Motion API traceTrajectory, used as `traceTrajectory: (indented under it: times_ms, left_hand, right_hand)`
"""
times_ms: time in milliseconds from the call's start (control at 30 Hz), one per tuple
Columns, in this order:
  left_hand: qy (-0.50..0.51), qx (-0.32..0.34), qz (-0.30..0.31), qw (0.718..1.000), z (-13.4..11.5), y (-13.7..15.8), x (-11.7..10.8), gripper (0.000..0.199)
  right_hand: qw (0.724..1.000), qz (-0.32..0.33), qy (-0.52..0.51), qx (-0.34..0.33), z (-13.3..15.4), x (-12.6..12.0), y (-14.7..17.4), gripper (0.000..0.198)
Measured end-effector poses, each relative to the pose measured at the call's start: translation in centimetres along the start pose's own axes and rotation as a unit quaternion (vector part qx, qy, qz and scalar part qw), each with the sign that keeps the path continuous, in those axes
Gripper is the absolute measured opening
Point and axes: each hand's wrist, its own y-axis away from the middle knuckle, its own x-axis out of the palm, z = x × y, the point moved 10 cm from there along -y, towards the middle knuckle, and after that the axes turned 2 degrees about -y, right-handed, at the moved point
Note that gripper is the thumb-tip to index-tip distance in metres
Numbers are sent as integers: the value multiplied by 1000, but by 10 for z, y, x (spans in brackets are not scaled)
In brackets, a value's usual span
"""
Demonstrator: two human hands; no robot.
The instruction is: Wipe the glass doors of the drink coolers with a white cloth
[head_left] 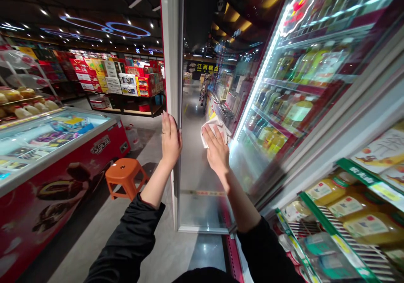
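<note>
A glass door [198, 173] of a drinks cooler stands swung open before me, its pale frame [172, 64] upright. My left hand [171, 142] grips this frame at its outer edge, fingers pointing up along one side and thumb on the other. Under my right hand [217, 150] is a white cloth [225, 130], pressed against the inner face of the glass with the fingers laid over it. The cloth looks crumpled and sticks out past the fingertips. What the palm covers is hidden.
Bottles of yellow juice [356, 209] line the cooler shelves at right. To the left are an orange stool [126, 175] and a red chest freezer [72, 178]. Boxed goods [116, 79] are stacked behind. Lit bottle shelves [290, 85] show in the glass.
</note>
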Motion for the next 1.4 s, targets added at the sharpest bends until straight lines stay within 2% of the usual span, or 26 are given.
traceTrajectory:
  times_ms: [133, 233, 333, 467, 567, 667, 767, 833, 967, 1100, 1233, 1400]
  left_hand:
    - [-9, 23, 6, 1000, -4, -3, 0, 71]
    - [-7, 31, 17, 999, -5, -5, 0, 71]
    - [9, 43, 25, 999, -6, -6, -1, 71]
    - [20, 61, 37, 997, -10, -5, -2, 72]
    - [21, 57, 45, 997, -10, -4, -3, 72]
    - [24, 54, 54, 997, -10, -3, -2, 73]
    - [19, 54, 60, 997, -10, -3, -1, 73]
    - [13, 53, 63, 996, -9, -3, -1, 72]
    - [16, 63, 63, 996, -8, -3, -1, 71]
    - [28, 49, 84, 995, -4, -3, 3, 73]
    - [32, 46, 79, 995, -6, -3, 0, 72]
    - [56, 65, 69, 994, -11, 5, -4, 70]
  right_hand:
    - [1000, -6, 3, 22, 15, -4, -23, 79]
    - [1000, 17, -4, -18, 39, 0, -40, 77]
    - [998, 47, -8, -51, 47, 6, -37, 77]
    - [995, 72, 6, -71, 37, 6, -24, 77]
    - [997, 44, 9, -56, 36, -5, -35, 75]
    - [998, 9, -1, -57, 52, -15, -56, 73]
    - [998, 16, -13, -59, 64, -12, -68, 77]
    - [997, 37, -14, -63, 62, -5, -63, 79]
    - [993, 80, -2, -85, 43, 7, -34, 77]
    - [995, 75, -3, -60, 27, 7, -21, 80]
    - [998, 48, -17, -42, 41, 11, -31, 77]
    - [993, 91, -28, -64, 55, 26, -29, 81]
